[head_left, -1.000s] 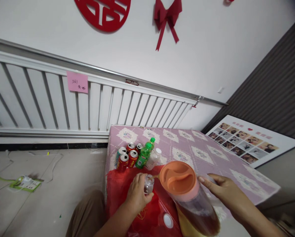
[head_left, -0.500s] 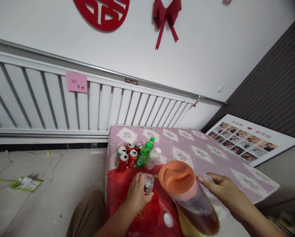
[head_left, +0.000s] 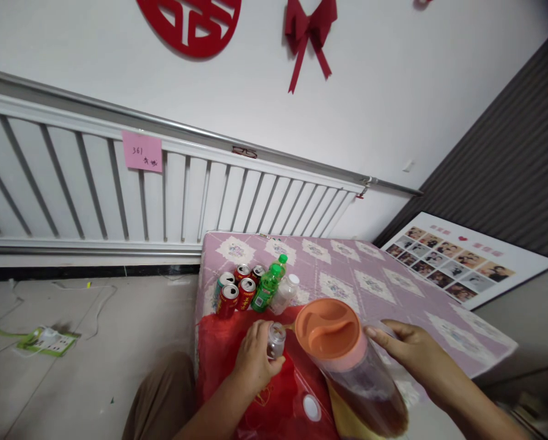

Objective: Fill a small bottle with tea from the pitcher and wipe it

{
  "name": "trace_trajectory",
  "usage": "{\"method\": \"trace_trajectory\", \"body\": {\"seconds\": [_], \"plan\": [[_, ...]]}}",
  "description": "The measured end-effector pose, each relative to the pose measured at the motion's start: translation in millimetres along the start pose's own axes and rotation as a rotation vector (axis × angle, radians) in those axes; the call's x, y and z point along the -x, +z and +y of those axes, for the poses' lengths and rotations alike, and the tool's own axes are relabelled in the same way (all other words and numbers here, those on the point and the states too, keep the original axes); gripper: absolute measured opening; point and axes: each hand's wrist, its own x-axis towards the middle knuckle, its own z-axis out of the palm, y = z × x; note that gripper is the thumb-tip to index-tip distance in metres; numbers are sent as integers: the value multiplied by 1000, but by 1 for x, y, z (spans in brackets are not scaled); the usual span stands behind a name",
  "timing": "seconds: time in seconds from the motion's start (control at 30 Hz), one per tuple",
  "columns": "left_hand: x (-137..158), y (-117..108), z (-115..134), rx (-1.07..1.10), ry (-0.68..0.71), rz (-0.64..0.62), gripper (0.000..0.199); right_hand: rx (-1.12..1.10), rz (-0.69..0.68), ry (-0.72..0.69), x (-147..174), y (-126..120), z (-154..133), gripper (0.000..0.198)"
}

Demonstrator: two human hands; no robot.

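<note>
My left hand [head_left: 255,357] is closed around a small clear bottle [head_left: 276,342], its open mouth facing up. Over on the right, my right hand [head_left: 414,351] grips the handle of a clear plastic pitcher [head_left: 370,391] with an orange lid [head_left: 329,328]. The pitcher is tilted toward the bottle, and brown liquid is inside it. Its spout is at the bottle's mouth, where a thin stream seems to run in. How full the bottle is I cannot tell. A white cap [head_left: 312,407] lies on the red cloth [head_left: 219,351] below my hands.
Several opened drink cans [head_left: 228,299] stand behind my left hand, beside green bottles [head_left: 267,287] and a clear bottle with a white cap [head_left: 285,293]. A yellow cloth [head_left: 342,406] lies under the pitcher. Behind the patterned surface [head_left: 370,281] runs a white radiator [head_left: 219,195].
Hardly anything differs. Both hands keep their hold, and the pitcher stays tilted at the bottle, with only a very slight shift.
</note>
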Motion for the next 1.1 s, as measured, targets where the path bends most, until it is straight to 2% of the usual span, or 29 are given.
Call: {"method": "trace_trajectory", "body": {"seconds": [0.43, 0.73, 1.1], "plan": [[0, 0, 2, -3, 2, 5, 68, 17, -2, -24, -1, 1, 2, 52], [0, -1, 2, -3, 3, 4, 66, 19, -27, 18, -2, 2, 5, 46], [0, 0, 2, 0, -3, 5, 67, 11, -51, 26, -2, 1, 5, 49]]}}
